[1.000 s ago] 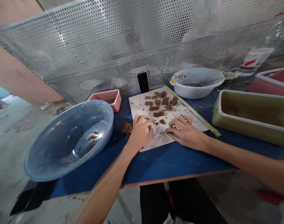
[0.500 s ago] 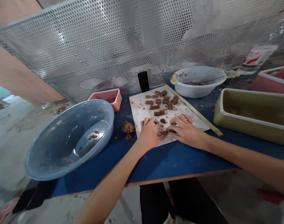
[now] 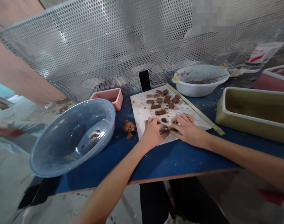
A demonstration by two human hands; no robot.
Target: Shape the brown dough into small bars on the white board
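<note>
My left hand (image 3: 153, 133) and my right hand (image 3: 185, 129) meet at the near edge of a white board (image 3: 142, 112) on the blue table. Both have their fingers curled and pressed together around a small heap of brown clay bits (image 3: 164, 130) between them. Farther back on the board lie several small brown clay blocks (image 3: 161, 101). A brown clay lump (image 3: 129, 127) sits on the table just left of the board.
A large blue bowl (image 3: 72, 137) stands at the left, a pink tub (image 3: 108, 96) behind it. A white basin (image 3: 199, 80), a long ruler (image 3: 198, 111), a green tray (image 3: 254, 113) and a phone (image 3: 144, 80) against perforated metal screen lie beyond.
My left hand has slid right across the board to meet my right hand, pushing brown bits into a heap between them. The view shifted slightly.
</note>
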